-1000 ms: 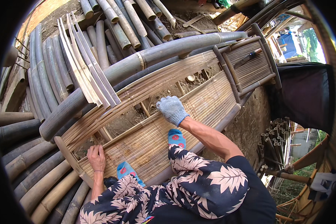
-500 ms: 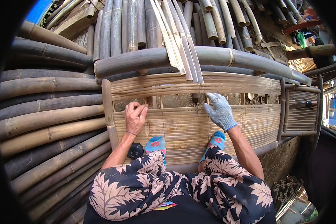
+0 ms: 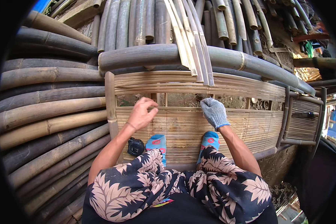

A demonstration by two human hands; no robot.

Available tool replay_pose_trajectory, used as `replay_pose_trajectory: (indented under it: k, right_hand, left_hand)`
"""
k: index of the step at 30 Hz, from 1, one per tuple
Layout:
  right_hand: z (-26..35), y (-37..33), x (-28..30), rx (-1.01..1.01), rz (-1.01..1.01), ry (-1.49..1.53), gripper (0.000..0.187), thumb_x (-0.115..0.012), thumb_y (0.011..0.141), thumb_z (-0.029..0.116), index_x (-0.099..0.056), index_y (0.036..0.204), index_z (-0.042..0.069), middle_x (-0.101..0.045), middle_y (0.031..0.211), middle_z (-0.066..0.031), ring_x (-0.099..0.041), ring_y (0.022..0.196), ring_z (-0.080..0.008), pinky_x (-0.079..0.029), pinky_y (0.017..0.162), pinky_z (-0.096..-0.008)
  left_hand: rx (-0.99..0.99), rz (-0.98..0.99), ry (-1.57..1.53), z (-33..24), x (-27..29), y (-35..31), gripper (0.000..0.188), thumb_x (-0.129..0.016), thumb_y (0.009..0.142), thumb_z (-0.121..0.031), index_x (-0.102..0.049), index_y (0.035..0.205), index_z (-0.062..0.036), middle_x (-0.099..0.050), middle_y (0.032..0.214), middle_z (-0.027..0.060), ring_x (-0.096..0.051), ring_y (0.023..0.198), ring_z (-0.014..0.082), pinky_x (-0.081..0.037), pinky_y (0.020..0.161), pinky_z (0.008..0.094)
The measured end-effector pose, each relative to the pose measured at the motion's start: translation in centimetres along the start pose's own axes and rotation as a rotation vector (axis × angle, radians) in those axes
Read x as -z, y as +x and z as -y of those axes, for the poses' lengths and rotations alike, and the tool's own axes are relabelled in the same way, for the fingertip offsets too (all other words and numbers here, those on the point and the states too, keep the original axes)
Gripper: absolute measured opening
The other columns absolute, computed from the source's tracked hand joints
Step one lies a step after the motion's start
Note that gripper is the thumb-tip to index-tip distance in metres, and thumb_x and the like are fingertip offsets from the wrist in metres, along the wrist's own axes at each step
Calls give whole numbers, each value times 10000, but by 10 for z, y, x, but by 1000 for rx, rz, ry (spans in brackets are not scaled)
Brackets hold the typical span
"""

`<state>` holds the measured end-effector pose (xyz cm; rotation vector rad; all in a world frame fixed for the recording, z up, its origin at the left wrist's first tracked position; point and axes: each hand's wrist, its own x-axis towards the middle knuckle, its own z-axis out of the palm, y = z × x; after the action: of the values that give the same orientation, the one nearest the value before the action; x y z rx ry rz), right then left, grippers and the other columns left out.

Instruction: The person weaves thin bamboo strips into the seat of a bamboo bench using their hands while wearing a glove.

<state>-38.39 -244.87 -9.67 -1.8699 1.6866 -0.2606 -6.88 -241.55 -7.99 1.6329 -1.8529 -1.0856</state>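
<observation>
My bare left hand hovers over the left part of a bamboo slat panel, by the gap between its slats. Its fingers are bent, the thumb stands apart from them, and nothing shows in between. My right hand, in a grey knit glove with a blue cuff, is closed at the edge of the same gap. Its fingertips curl out of sight, so what they pinch is hidden. Several loose split-bamboo strips slant from the far side to just above the gap, near my right hand.
A thick bamboo pole runs along the panel's far side. Bamboo poles are stacked at the left. My socked feet rest on the slats, beside a dark round object. A dark-handled tool lies on the smaller slatted section at right.
My left hand has shifted right, its thumb parting from the fingers. My gloved fingers have curled closed at the gap. The view has shifted slightly.
</observation>
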Motion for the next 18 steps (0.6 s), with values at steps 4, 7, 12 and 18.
replay_pose_trajectory:
  k: [4, 7, 12, 18]
  right_hand:
    - [16, 31, -36, -33, 222, -421, 188, -633, 797, 214, -737, 821, 59, -694, 794, -213, -692, 752, -395, -536, 678, -515]
    - [16, 59, -86, 143, 381, -285, 216, -608, 816, 241, -724, 812, 59, -694, 841, -212, -680, 818, -410, -530, 716, -503]
    - [3, 82, -143, 546, 618, 39, 269, -540, 866, 255, -721, 903, 59, -674, 960, -224, -622, 883, -440, -514, 781, -452]
    - [40, 47, -44, -131, 670, 748, 267, -533, 880, 152, -686, 1050, 15, -706, 917, -138, -677, 783, -240, -528, 790, -371]
  left_hand:
    - [156, 163, 95, 42, -58, 33, 311, -526, 895, -139, -614, 1125, 51, -627, 1037, 264, -607, 1014, 417, -471, 955, 433]
    - [311, 374, 181, 58, -68, 56, 372, -523, 875, -149, -587, 1175, 61, -632, 1070, 300, -609, 1036, 437, -473, 951, 454]
    - [415, 629, 84, 69, -65, 76, 377, -581, 855, -223, -645, 1112, 46, -642, 1148, 283, -611, 1090, 412, -480, 943, 430]
    - [151, 191, 417, 0, -17, 33, 273, -637, 851, -255, -716, 939, -9, -710, 966, 167, -668, 883, 360, -512, 778, 422]
